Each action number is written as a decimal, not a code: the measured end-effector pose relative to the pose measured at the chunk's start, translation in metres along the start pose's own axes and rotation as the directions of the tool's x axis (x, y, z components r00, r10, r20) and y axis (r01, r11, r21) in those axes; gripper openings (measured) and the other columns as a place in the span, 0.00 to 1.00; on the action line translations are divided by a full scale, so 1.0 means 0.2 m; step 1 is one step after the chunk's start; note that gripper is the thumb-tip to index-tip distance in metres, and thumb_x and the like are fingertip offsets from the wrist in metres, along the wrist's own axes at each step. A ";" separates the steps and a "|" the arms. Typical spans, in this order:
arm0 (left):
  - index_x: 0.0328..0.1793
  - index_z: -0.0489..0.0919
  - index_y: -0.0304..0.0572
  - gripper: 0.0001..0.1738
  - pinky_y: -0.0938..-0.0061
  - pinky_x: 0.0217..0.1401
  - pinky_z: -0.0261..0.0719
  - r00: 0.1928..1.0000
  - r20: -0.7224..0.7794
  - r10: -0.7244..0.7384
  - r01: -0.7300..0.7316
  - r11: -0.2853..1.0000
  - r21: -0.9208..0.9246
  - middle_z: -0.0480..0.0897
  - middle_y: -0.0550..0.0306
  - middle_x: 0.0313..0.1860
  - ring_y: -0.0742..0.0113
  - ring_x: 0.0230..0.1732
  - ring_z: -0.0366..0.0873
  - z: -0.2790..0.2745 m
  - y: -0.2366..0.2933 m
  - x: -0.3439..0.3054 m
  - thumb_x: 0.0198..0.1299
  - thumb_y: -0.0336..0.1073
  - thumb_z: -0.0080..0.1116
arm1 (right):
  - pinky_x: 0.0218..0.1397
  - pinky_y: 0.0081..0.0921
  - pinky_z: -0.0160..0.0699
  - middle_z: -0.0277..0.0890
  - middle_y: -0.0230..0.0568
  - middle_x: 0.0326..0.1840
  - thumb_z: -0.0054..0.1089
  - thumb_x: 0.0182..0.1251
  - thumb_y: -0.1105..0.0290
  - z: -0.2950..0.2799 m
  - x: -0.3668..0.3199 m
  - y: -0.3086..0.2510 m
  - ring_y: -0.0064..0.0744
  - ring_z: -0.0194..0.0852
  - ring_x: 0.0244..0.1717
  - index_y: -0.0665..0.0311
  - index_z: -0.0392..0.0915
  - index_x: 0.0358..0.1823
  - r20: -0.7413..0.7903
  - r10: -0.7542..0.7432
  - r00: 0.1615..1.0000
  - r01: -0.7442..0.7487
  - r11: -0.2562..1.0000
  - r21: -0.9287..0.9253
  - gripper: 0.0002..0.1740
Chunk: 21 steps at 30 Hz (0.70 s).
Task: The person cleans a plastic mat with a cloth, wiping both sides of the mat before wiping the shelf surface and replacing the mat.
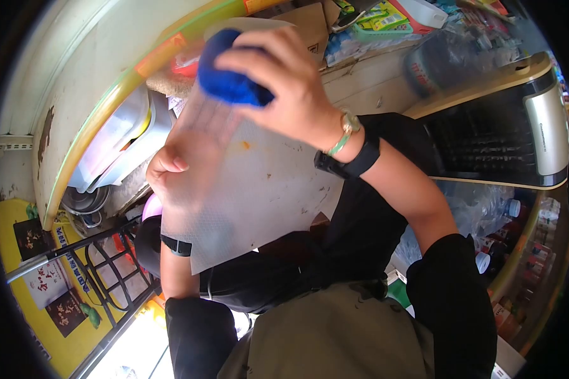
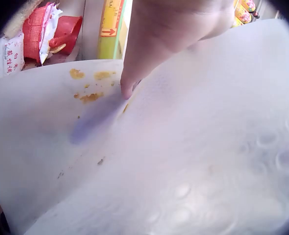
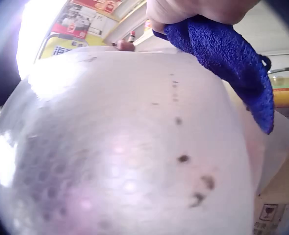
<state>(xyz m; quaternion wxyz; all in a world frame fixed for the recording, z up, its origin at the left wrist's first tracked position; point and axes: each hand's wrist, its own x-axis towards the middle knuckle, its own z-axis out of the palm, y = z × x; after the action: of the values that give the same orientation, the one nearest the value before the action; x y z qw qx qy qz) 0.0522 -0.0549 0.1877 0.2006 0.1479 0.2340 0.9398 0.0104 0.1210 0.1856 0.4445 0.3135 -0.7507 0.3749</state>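
A translucent, dimpled plastic sheet (image 1: pixel 272 183) is held up over the person's lap, curved, with brown and orange stains on it. My left hand (image 1: pixel 165 169) grips its left edge with the thumb on the near side; the fingers show dimly through the plastic. Bunched in my right hand (image 1: pixel 291 82) is a blue cloth (image 1: pixel 224 72), held above the sheet's upper part. The right wrist view shows the cloth's fuzzy weave (image 3: pixel 227 54) hanging beside dark spots on the sheet (image 3: pixel 125 147). Orange-brown smears (image 2: pixel 90 97) lie near the left hand in the left wrist view.
A black and silver appliance (image 1: pixel 499 126) stands at the right, near wrapped bottles (image 1: pixel 474 208). Plastic tubs (image 1: pixel 117 145) and a metal pot (image 1: pixel 85 201) are at the left, above a black wire rack (image 1: pixel 120 265). A green basket (image 1: pixel 385 28) with packets sits at the top.
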 end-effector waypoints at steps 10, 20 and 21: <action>0.77 0.44 0.24 0.61 0.56 0.81 0.41 0.995 -0.099 -0.015 0.033 0.983 0.181 0.50 0.38 0.78 0.47 0.79 0.48 0.01 0.04 0.02 0.31 0.41 0.51 | 0.49 0.36 0.75 0.72 0.38 0.45 0.74 0.38 0.72 0.01 -0.02 0.03 0.44 0.72 0.46 0.55 0.76 0.45 0.094 -0.003 0.996 -0.001 0.999 0.049 0.27; 0.77 0.49 0.27 0.58 0.57 0.80 0.45 0.991 -0.119 -0.062 0.076 0.991 0.112 0.59 0.37 0.74 0.46 0.74 0.56 -0.03 0.10 -0.01 0.32 0.40 0.51 | 0.47 0.37 0.74 0.71 0.37 0.48 0.73 0.39 0.71 0.06 -0.15 -0.17 0.43 0.73 0.45 0.50 0.77 0.45 0.298 -0.257 0.920 0.239 0.966 0.095 0.26; 0.77 0.49 0.27 0.58 0.57 0.80 0.45 0.991 -0.119 -0.067 0.081 0.990 0.115 0.59 0.37 0.74 0.46 0.74 0.56 -0.04 0.10 -0.01 0.32 0.40 0.51 | 0.47 0.37 0.74 0.71 0.37 0.48 0.73 0.39 0.71 0.06 -0.13 -0.14 0.43 0.73 0.45 0.50 0.77 0.45 0.295 -0.252 0.922 0.235 0.967 0.092 0.26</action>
<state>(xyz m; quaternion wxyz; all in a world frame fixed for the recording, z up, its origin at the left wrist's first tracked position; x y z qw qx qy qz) 0.0451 -0.0758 0.1898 0.2124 0.0966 0.3061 0.9230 0.0389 0.0992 0.1662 0.3580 0.4706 -0.7546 0.2845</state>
